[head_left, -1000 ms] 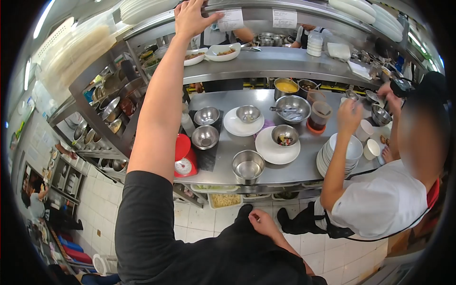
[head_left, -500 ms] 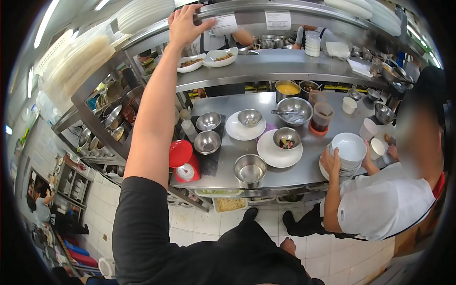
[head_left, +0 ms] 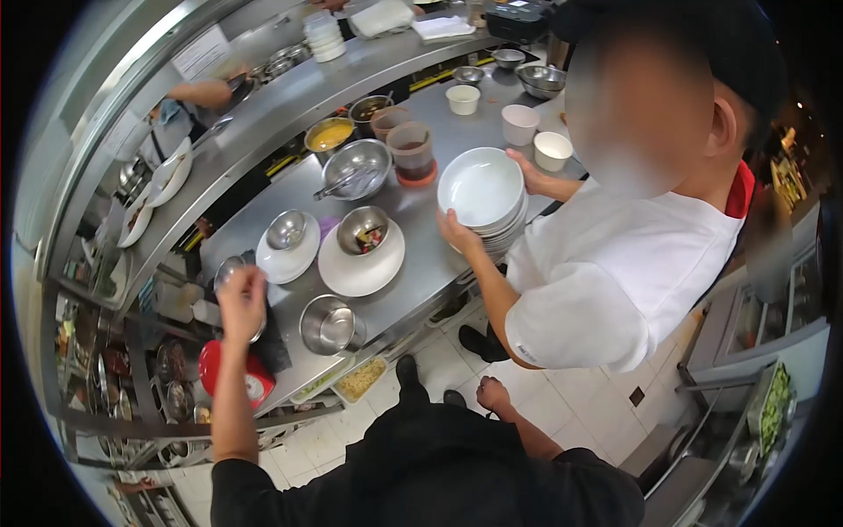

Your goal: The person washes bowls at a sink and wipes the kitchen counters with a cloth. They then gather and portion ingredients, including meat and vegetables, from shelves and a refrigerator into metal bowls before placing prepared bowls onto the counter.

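My left hand (head_left: 241,303) hangs over the left part of the steel counter (head_left: 413,290), above small metal bowls it partly covers and near the red scale (head_left: 211,373). Its fingers are curled together; whether they hold anything is hidden. Low in front of my body, my right hand (head_left: 493,394) is closed, away from the counter, and what it may hold cannot be made out. On the counter, a metal bowl with chopped food (head_left: 369,239) rests on a white plate (head_left: 378,277), beside an empty steel pot (head_left: 329,323).
At my right a co-worker (head_left: 606,263) in white holds a stack of white bowls (head_left: 483,189) with both hands. Behind stand a pot of yellow liquid (head_left: 330,134), a mixing bowl (head_left: 360,167) and white cups (head_left: 551,149). A raised steel shelf (head_left: 290,119) crosses the back.
My left hand has come down from the upper shelf to above the counter. The view has turned right, towards the co-worker, who took hold of the bowl stack after the earliest frame.
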Demonstrator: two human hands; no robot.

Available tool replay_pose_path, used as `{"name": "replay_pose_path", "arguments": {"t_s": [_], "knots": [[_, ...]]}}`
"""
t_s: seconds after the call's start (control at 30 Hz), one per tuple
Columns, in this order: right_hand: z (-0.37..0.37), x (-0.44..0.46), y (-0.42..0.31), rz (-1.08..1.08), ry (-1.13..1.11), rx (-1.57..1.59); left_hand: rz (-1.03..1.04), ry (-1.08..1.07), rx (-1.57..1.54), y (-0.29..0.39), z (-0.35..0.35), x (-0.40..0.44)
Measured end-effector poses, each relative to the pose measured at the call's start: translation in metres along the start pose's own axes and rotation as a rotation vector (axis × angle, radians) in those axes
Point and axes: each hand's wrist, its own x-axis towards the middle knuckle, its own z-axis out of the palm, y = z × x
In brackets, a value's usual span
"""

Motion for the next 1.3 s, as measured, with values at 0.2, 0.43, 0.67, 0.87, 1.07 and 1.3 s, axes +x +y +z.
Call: {"name": "replay_pose_path", "arguments": {"t_s": [0.2, 0.43, 0.67, 0.87, 1.07, 1.3], "knots": [[-0.027, -0.003, 0.032, -0.001, 0.047, 0.032, -0.367, -0.146, -0.367, 0.019, 0.114, -0.003], [-0.07, -0.021, 0.083, 0.139, -0.051, -0.045, -0.16, -0.076, -0.573, 0.063, 0.158, 0.096], [-0.103, -0.008, 0.08, 0.239, -0.022, -0.053, 0.448, -1.047, -0.354, -0.012, 0.191, 0.113], [-0.117, 0.02, 0.059, 0.237, -0.056, -0.062, 0.434, -1.557, 0.122, -0.042, 0.174, 0.06], [-0.122, 0.039, 0.059, 0.204, -0.074, -0.077, 0.318, -1.369, 0.012, -0.073, 0.19, 0.003], [-0.104, 0.032, 0.078, 0.069, -0.102, -0.122, 0.231, -1.109, -0.089, -0.059, 0.167, -0.024]]}}
